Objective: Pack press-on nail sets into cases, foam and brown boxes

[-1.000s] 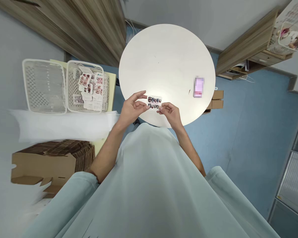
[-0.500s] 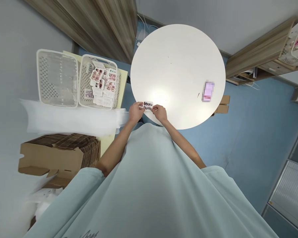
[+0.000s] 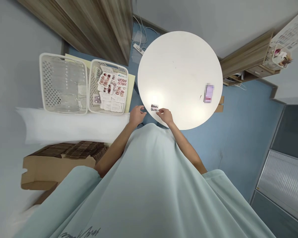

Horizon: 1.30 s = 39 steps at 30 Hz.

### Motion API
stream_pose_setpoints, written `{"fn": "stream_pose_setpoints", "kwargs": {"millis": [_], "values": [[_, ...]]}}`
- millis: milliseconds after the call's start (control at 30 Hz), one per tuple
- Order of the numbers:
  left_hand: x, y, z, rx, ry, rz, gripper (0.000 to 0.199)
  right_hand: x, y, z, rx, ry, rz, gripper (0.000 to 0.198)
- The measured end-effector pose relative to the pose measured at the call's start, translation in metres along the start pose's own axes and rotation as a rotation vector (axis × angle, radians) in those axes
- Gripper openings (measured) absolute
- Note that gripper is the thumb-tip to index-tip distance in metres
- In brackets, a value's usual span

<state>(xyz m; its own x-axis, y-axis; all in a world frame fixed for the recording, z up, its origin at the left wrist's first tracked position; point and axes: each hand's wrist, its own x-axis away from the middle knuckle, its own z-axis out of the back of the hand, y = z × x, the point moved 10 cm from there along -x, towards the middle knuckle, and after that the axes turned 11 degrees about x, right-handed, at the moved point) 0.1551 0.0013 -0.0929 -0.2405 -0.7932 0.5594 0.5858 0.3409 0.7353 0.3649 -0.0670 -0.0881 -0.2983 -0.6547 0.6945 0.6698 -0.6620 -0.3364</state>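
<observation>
A small white card of dark press-on nails (image 3: 154, 108), in two rows, is at the near left edge of the round white table (image 3: 181, 72). My right hand (image 3: 165, 116) pinches the card's right end between thumb and fingers. Whether the card rests on the tabletop or is just above it, I cannot tell. My left hand (image 3: 137, 115) is left of the card and apart from it, just off the table's edge. Its thumb and fingers are spread with nothing between them.
Left of the table, one white basket (image 3: 108, 114) holds several press-on nail cards. Another basket (image 3: 41, 82) holds clear plastic pieces. White sheeting (image 3: 74, 127) and a cardboard box (image 3: 54, 168) lie nearer. A blurred purple item (image 3: 208, 93) is on the table's right side.
My left hand has let go of the card and opened to its left. My right hand still has the card, now slightly farther right. The view has shifted a little.
</observation>
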Motion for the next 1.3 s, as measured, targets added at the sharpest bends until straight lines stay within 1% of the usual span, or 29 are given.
{"fn": "stream_pose_setpoints", "kwargs": {"millis": [67,167,267,367,433,533,633,700,767,833,967,1033,1167,1300], "values": [[0.008,-0.004,0.019,0.043,0.013,-0.016,0.041,0.007,-0.017,0.003,-0.006,0.026,0.027,0.02],[0.017,-0.01,0.056,0.11,0.071,-0.042,0.041,0.015,-0.051,0.008,0.006,0.058,0.102,0.02],[0.023,-0.019,0.101,0.173,0.141,-0.077,0.04,0.022,-0.089,0.011,0.025,0.063,0.18,0.021],[0.025,-0.032,0.152,0.208,0.23,-0.115,0.041,0.027,-0.127,0.012,0.058,0.059,0.24,0.024],[0.026,-0.047,0.187,0.218,0.306,-0.122,0.043,0.031,-0.153,0.011,0.077,0.052,0.282,0.026],[0.024,-0.078,0.236,0.188,0.423,-0.089,0.045,0.037,-0.188,0.005,0.108,0.042,0.346,0.027],[0.015,-0.111,0.274,0.06,0.464,-0.024,0.049,0.041,-0.214,-0.004,0.131,0.037,0.391,0.027],[0.005,-0.133,0.292,-0.022,0.471,0.039,0.055,0.044,-0.225,-0.011,0.142,0.033,0.402,0.028],[-0.008,-0.148,0.302,-0.076,0.431,0.055,0.061,0.047,-0.231,-0.018,0.153,0.028,0.404,0.028],[-0.023,-0.154,0.302,-0.124,0.354,0.034,0.066,0.051,-0.234,-0.023,0.161,0.02,0.408,0.027],[-0.047,-0.155,0.288,-0.268,0.195,-0.005,0.066,0.058,-0.231,-0.025,0.161,0.015,0.398,0.026],[-0.054,-0.156,0.28,-0.348,0.145,-0.004,0.062,0.061,-0.228,-0.023,0.16,0.023,0.389,0.025],[-0.06,-0.157,0.274,-0.423,0.13,-0.009,0.059,0.064,-0.222,-0.019,0.158,0.044,0.373,0.024],[-0.058,-0.159,0.275,-0.443,0.138,-0.009,0.061,0.066,-0.217,-0.015,0.147,0.06,0.363,0.022]]}}
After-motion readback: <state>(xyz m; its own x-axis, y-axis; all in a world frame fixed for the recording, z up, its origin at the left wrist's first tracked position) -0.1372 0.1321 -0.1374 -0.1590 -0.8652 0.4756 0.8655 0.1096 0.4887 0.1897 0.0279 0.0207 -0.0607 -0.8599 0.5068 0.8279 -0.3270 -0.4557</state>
